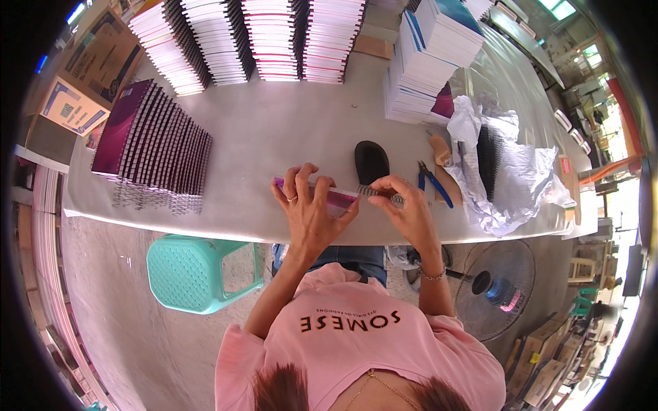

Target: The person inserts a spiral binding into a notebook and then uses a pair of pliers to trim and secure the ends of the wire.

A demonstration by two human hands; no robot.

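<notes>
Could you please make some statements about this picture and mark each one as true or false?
1. The left hand holds a purple booklet. True.
2. The right hand holds the blue-handled pliers. False: its grip is on a wire coil, and the pliers lie on the table.
3. A green stool stands at the person's left. True.
4. The fan sits on the table. False: it is off the table, at the person's right.
5. A black rounded object lies on the table, beyond the hands. True.
</notes>
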